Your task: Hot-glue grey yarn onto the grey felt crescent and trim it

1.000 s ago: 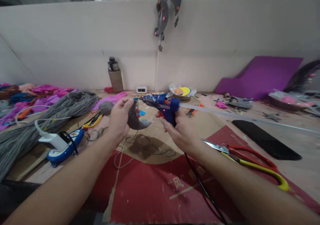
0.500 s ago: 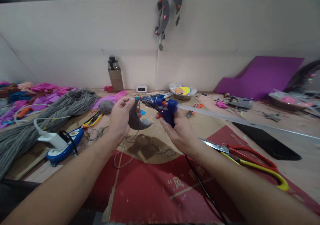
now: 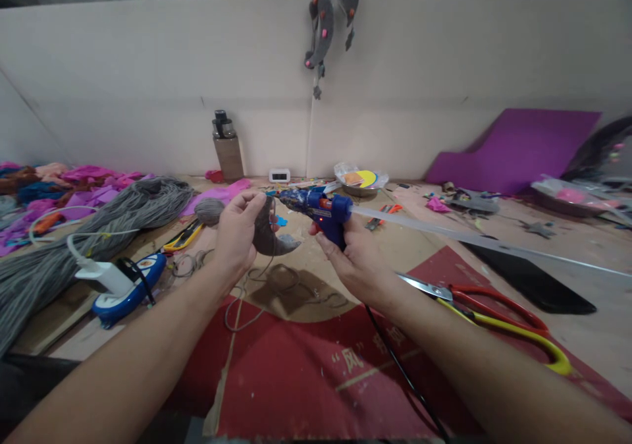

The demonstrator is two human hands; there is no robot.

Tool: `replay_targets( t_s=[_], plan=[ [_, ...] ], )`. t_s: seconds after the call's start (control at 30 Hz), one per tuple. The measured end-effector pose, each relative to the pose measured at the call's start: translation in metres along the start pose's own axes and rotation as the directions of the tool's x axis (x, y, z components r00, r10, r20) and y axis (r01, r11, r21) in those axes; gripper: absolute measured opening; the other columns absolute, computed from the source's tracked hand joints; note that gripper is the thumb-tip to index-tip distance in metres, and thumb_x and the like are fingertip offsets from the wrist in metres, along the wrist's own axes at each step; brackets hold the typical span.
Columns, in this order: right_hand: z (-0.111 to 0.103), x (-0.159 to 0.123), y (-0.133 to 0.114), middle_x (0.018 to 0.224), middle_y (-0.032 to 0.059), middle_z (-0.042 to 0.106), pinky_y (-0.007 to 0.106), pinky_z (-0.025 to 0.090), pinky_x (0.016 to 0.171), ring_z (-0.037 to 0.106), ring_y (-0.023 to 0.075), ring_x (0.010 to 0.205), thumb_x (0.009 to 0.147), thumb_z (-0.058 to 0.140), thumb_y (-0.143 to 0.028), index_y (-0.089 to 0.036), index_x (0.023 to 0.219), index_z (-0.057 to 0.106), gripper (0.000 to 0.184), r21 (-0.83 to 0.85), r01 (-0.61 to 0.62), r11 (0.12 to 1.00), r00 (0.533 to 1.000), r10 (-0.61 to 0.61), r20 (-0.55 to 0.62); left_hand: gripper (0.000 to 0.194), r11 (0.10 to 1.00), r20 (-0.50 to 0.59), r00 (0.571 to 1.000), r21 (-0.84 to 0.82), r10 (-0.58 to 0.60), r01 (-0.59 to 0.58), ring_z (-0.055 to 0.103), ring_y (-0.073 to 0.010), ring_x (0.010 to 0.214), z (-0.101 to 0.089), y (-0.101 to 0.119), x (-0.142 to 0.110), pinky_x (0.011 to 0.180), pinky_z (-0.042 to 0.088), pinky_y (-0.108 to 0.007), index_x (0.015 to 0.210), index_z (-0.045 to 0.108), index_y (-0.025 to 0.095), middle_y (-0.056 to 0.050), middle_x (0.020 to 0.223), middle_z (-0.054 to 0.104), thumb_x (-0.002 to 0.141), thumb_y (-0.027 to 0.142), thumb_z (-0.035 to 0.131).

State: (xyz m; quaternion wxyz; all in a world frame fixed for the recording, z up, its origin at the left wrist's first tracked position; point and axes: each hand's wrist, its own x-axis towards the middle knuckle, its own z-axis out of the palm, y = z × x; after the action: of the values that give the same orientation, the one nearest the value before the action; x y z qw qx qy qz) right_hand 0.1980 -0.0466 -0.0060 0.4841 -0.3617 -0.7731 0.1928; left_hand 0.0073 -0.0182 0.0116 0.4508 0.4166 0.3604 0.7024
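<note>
Between the thumb and fingers of my left hand (image 3: 239, 230) is a dark grey felt crescent moon (image 3: 270, 238), its lower tip pointing right. Grey yarn (image 3: 241, 309) trails from it onto the red and tan board. My right hand (image 3: 358, 256) is wrapped round the handle of a blue hot glue gun (image 3: 328, 213), whose small light glows. The gun's nozzle is at the upper end of the crescent; I cannot tell whether they touch. A long clear glue stick (image 3: 459, 234) sticks out of the gun's back to the right.
Large scissors (image 3: 494, 312) with red and yellow handles lie by my right forearm, near a black phone (image 3: 530, 276). On the left are a power strip (image 3: 129, 289), a yellow cutter (image 3: 184, 235) and a grey yarn bundle (image 3: 99, 226). A bottle (image 3: 228, 147) stands at the wall.
</note>
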Motion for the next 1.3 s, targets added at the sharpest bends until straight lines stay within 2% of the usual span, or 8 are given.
replay_targets(
  t_s=[0.4, 0.73, 1.03, 1.3],
  plan=[
    [0.0011, 0.0003, -0.0037, 0.098, 0.0094, 0.066, 0.039, 0.052, 0.080, 0.062, 0.0212, 0.086, 0.091, 0.049, -0.021, -0.021, 0.108, 0.053, 0.017, 0.033, 0.025, 0.999, 1.000, -0.025, 0.008, 0.027, 0.999, 0.008, 1.000, 0.040, -0.027, 0.027, 0.057, -0.0116, 0.046, 0.0014, 0.0001, -0.0024, 0.043, 0.052, -0.025, 0.079, 0.056, 0.019, 0.004, 0.062, 0.058, 0.070, 0.034, 0.076],
    [-0.0009, -0.0004, -0.0013, 0.096, 0.0083, 0.066, 0.038, 0.051, 0.076, 0.061, 0.0206, 0.083, 0.091, 0.051, -0.023, -0.022, 0.103, 0.054, 0.012, 0.025, -0.009, 1.000, 1.000, 0.009, -0.006, 0.027, 1.000, -0.007, 1.000, 0.004, -0.009, 0.009, 0.057, -0.0112, 0.047, 0.0019, 0.0029, -0.0012, 0.043, 0.052, -0.024, 0.079, 0.059, 0.018, 0.003, 0.063, 0.060, 0.066, 0.031, 0.078],
    [0.0007, -0.0003, -0.0053, 0.096, 0.0089, 0.067, 0.038, 0.052, 0.077, 0.062, 0.0206, 0.083, 0.091, 0.050, -0.021, -0.021, 0.109, 0.053, 0.018, 0.033, 0.009, 0.999, 1.000, -0.009, -0.003, 0.027, 0.998, 0.003, 0.999, 0.057, -0.034, 0.034, 0.058, -0.0118, 0.047, 0.0017, 0.0020, -0.0029, 0.043, 0.053, -0.024, 0.078, 0.058, 0.019, 0.004, 0.061, 0.058, 0.068, 0.034, 0.078],
    [0.0000, 0.0002, -0.0019, 0.097, 0.0088, 0.066, 0.039, 0.052, 0.077, 0.061, 0.0214, 0.083, 0.091, 0.050, -0.023, -0.022, 0.105, 0.055, 0.014, 0.027, -0.008, 1.000, 1.000, 0.008, -0.014, 0.025, 1.000, 0.006, 1.000, 0.027, 0.015, -0.015, 0.057, -0.0118, 0.047, -0.0009, 0.0027, 0.0006, 0.043, 0.052, -0.025, 0.079, 0.059, 0.018, 0.003, 0.064, 0.060, 0.067, 0.031, 0.077]
  ],
)
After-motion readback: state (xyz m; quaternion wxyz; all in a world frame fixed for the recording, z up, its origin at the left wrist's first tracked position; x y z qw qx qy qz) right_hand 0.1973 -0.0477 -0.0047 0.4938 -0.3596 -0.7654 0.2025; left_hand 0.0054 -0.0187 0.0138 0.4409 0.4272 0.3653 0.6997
